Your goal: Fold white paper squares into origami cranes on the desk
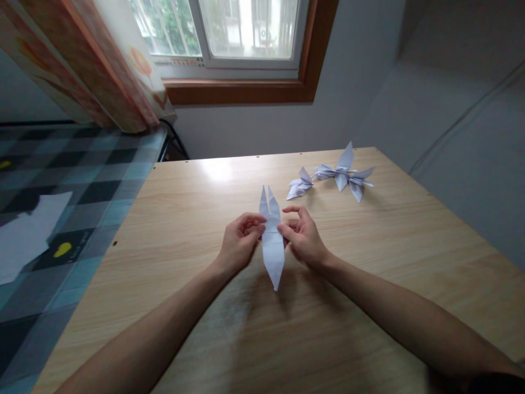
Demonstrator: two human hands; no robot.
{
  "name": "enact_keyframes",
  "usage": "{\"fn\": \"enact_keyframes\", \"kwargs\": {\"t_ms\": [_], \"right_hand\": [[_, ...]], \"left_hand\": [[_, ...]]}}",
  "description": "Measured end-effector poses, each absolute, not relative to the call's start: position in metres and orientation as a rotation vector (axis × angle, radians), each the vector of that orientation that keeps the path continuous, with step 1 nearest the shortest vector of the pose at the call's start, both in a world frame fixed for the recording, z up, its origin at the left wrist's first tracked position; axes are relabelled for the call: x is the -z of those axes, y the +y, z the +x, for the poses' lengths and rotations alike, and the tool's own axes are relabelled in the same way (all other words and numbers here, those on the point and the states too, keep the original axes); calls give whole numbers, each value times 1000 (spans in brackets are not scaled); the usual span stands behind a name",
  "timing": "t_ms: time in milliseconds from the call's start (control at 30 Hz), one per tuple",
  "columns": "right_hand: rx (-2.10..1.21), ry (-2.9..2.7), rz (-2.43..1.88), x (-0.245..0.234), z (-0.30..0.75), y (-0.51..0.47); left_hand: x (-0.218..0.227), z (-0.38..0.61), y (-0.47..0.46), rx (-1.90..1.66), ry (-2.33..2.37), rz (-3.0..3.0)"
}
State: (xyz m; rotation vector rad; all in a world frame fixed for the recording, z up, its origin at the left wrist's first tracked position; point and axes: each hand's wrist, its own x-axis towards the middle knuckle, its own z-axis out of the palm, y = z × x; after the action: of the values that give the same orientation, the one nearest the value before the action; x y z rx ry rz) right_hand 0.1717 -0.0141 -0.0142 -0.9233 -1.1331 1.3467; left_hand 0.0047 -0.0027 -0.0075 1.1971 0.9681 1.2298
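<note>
A folded white paper piece (273, 246), long and narrow, is held just over the table. Two slim points stick up at its far end, and a single point faces me. My left hand (243, 238) pinches its left edge near the middle between thumb and fingers. On the opposite edge, my right hand (302, 234) grips it with the thumb on top, the index finger arched away from the paper. The fingertips beneath the paper are partly hidden.
Several folded white paper shapes (343, 174) with pointed petals lie at the back right of the wooden table (184, 219). White paper sheets (28, 235) rest on the checkered bed (90, 191) at left. A window (246, 33) and walls stand behind.
</note>
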Motion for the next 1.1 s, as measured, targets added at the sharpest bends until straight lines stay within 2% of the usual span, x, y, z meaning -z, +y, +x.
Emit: {"fn": "enact_keyframes", "kwargs": {"t_ms": [167,333,533,1100], "right_hand": [[-1234,-1341,-892,12,175,-15],[-1255,-1266,-887,17,177,-12],[-1440,-1173,-845,20,179,-11],[-1342,-1243,-881,15,178,-12]], "left_hand": [[12,0,-2,-1144,962,1164],[9,-3,-3,-1036,810,1046],[5,-2,-5,-1046,836,1018],[6,1,-6,-1070,850,1082]]}}
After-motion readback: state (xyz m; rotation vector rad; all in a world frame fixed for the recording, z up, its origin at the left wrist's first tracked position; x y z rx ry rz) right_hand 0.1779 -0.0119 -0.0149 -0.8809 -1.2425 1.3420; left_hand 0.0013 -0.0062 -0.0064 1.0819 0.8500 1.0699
